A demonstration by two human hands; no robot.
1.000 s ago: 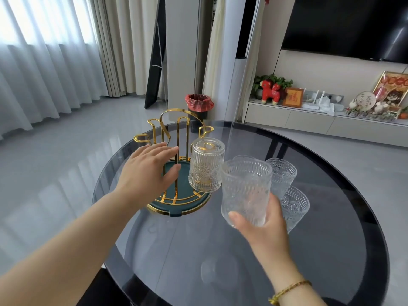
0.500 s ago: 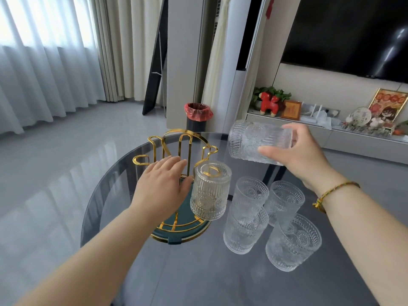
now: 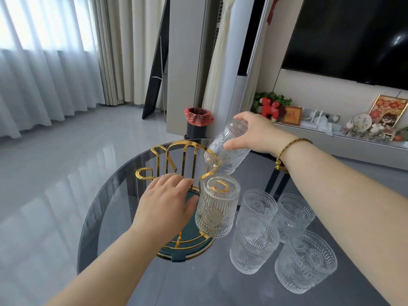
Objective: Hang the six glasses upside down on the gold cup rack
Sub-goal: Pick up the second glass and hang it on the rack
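The gold cup rack [image 3: 176, 160] with a green base stands on the dark glass table [image 3: 123, 195]. One embossed clear glass [image 3: 217, 206] hangs upside down on a front arm. My left hand [image 3: 164, 206] rests on the rack beside that glass, fingers together. My right hand [image 3: 254, 135] grips a second glass [image 3: 227, 151], tilted mouth-down over a gold arm at the rack's right. Several more glasses stand upright at the right: two nearer the rack [image 3: 257, 208] [image 3: 254, 246], one behind [image 3: 291, 215], one nearest me [image 3: 305, 261].
The round table's edge curves close on the left and far side. Beyond it on the floor is a black bin with a red liner [image 3: 197, 122]. A low TV shelf with ornaments [image 3: 331, 127] runs along the right wall.
My right hand has turned the glass from lying sideways to mouth-down and lowered it toward the rack's right arm. My left hand stays on the rack.
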